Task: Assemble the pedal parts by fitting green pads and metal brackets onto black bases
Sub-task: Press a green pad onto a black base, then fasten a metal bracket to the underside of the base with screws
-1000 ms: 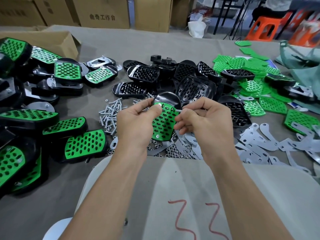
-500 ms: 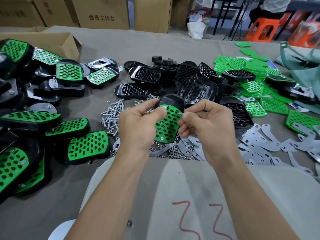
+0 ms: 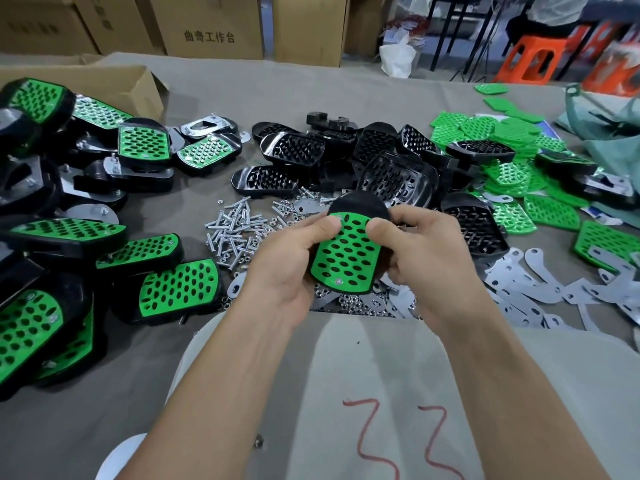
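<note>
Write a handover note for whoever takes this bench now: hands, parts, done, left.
Left hand and right hand both grip one pedal, thumbs on its green pad.
Done: finished pedals piled at the left.
Stock: bare black bases in the centre, loose green pads and metal brackets at the right, screws in front.
Left: the held pedal's underside is hidden; many bases are bare.

Just left of the grip lie loose screws (image 3: 235, 230), assembled pedals (image 3: 180, 289) farther left; black bases (image 3: 398, 178) crowd beyond it, metal brackets (image 3: 530, 289) right; bare table cloth (image 3: 277, 91) opens far beyond
</note>
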`<state>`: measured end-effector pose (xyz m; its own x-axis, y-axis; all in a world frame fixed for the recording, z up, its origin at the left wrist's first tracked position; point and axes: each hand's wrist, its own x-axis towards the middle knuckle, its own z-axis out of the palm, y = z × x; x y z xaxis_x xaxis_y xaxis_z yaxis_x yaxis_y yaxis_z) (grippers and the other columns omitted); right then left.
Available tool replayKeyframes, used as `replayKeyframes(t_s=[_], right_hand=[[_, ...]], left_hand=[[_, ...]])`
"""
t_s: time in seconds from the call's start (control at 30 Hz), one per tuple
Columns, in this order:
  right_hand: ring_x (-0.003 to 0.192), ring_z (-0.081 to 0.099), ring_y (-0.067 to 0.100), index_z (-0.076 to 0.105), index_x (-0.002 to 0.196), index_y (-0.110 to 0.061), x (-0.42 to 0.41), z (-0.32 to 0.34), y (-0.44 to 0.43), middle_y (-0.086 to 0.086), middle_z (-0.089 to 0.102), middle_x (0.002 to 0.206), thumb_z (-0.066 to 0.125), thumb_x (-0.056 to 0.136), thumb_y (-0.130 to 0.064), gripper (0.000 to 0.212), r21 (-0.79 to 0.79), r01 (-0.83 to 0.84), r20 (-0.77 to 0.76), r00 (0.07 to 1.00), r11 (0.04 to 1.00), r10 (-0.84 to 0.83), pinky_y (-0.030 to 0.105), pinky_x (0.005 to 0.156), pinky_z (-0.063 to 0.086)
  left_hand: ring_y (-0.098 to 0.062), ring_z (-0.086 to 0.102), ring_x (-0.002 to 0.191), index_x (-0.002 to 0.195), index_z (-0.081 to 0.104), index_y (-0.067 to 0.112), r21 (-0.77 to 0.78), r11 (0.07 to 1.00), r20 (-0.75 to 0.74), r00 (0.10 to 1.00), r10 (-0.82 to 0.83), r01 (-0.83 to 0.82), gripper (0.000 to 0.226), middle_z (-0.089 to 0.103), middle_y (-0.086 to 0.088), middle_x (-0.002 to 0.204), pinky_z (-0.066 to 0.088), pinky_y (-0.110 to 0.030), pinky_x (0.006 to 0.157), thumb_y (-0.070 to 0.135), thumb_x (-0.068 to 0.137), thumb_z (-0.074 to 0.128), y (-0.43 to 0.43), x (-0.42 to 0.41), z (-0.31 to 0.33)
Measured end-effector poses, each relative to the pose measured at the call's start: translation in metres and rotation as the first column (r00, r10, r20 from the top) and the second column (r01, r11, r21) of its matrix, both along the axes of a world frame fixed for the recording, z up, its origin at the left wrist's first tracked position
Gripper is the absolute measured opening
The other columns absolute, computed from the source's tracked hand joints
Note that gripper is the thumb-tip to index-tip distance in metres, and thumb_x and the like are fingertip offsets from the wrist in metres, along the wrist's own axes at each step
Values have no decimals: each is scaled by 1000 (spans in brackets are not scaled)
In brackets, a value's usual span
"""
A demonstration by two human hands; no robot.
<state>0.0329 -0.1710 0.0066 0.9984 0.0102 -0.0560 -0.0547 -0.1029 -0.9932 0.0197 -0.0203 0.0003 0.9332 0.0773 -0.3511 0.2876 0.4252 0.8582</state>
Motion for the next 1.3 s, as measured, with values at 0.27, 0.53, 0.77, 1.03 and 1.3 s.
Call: replayKeyframes(t_s=[0.27, 0.53, 0.77, 1.03, 1.3], right_hand=[[56, 47, 18, 81, 86, -13, 5, -4, -15, 7, 70, 72, 69, 86, -17, 12, 193, 110, -60, 993, 975, -100, 20, 45, 42], [68, 62, 11, 80, 101, -14, -5, 16, -25, 3, 76, 86, 69, 89, -1, 21, 184, -150, 88, 987, 971, 136, 18, 61, 51], [68, 69, 29, 82, 93, -22, -68, 9, -74, 8, 78, 82, 81, 66, 13, 44, -89, 66, 429, 903, 994, -22, 33, 66, 56], [70, 65, 24, 75, 88, -12, -115, -37, -88, 1, 72, 77, 57, 54, 9, 44, -705, 369, 617, 740, 605, 268, 34, 63, 51], [120, 56, 1, 73, 124, -25, -144, -26, -103, -12, 71, 124, 64, 67, 16, 71, -752, 213, 443, 864, 624, 239, -4, 100, 30]], left_hand=[[-18, 75, 94, 127, 63, 46, 335, 867, 234, 859, -455, 369, 69, 78, 0, 110, 61, -27, 75, -7, 84, 75, 10, -5, -2], [-12, 72, 76, 124, 72, 34, 539, 836, 396, 907, -145, -101, 89, 78, 2, 91, 54, -28, 61, -29, 62, 66, -5, -9, -4], [-2, 65, 87, 135, 64, 37, 796, 470, 586, 681, -439, -382, 86, 75, 21, 92, 48, -8, 83, -10, 64, 65, -26, -63, 4], [-29, 76, 98, 103, 75, 1, 900, -10, 223, 480, -849, -436, 45, 78, -9, 98, 62, -36, 64, -3, 68, 47, -34, -122, -18], [-30, 71, 114, 120, 73, -1, 943, -195, 15, 620, -784, -270, 56, 75, -14, 120, 59, -42, 90, 6, 66, 84, -43, -138, -19]])
